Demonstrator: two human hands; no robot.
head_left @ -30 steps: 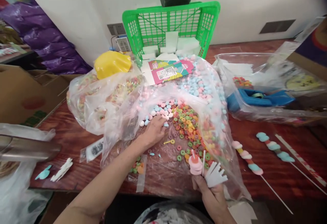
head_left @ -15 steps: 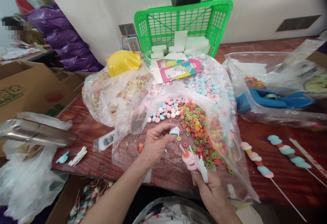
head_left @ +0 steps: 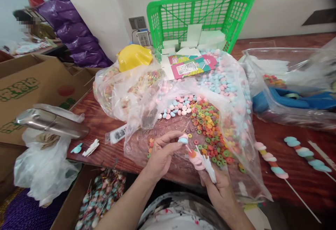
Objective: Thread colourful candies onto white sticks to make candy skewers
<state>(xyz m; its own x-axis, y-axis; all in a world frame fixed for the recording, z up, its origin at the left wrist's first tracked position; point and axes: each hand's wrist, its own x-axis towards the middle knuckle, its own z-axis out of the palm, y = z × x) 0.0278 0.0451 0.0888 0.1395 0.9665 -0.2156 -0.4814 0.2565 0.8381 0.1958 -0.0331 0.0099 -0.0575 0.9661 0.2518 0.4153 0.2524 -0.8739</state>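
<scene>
My left hand (head_left: 162, 155) is closed, pinching a pink-and-blue marshmallow (head_left: 183, 139) between thumb and fingers at the tip of a white stick. In my right hand (head_left: 219, 184) is a bundle of white sticks (head_left: 210, 170). One of these sticks carries an orange gummy ring (head_left: 193, 153) above pink marshmallows (head_left: 197, 163). Beyond the hands, loose gummy rings (head_left: 210, 125) and pink, blue and white marshmallows (head_left: 180, 106) lie on a clear plastic sheet. To the right rest two finished-looking candy skewers, the nearer skewer (head_left: 270, 157) and the farther skewer (head_left: 304, 153).
A green basket (head_left: 246, 9) stands against the wall, with a printed card (head_left: 189, 65) before it. On the left are a steel flask (head_left: 55, 123) and a cardboard box (head_left: 28, 86). A clear tub (head_left: 286, 53) sits at right. A box below holds skewers (head_left: 102, 195).
My left hand has brought the marshmallow closer to the stick tip above the orange ring. My right hand keeps its hold on the sticks. The whole view has shifted slightly.
</scene>
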